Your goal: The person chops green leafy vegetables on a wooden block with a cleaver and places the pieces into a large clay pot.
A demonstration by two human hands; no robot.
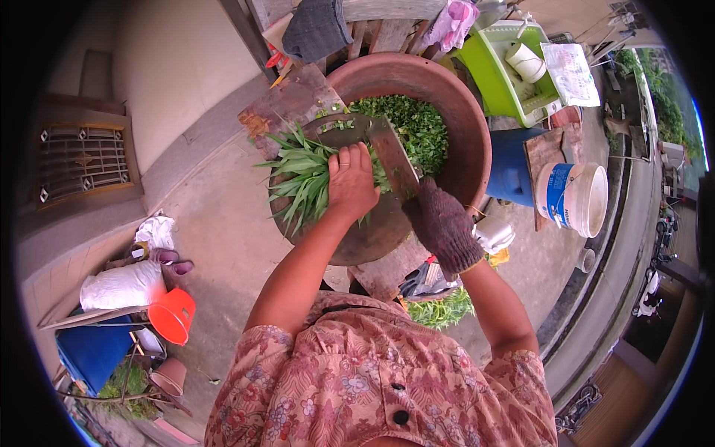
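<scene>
My left hand (353, 181) presses a bunch of long green leaves (304, 173) down on a round chopping board (363, 246). A dark knitted glove covers my right hand (447, 226), which is closed on the handle of a broad-bladed cleaver (395, 162). The blade lies just right of the bunch, over the board's right side. Beyond it, chopped greens (416, 125) fill the bottom of a large reddish-brown tub (475, 128). Small cut pieces (338, 124) are scattered at the board's far edge. The glove hides most of the handle.
A wooden plank (290, 103) lies at the tub's left rim. To the right stand a green plastic basket (486, 78), a blue barrel (508, 167) and a white bucket (575, 198). More leafy greens (441, 310) lie near my body. An orange bucket (173, 317) is at the lower left.
</scene>
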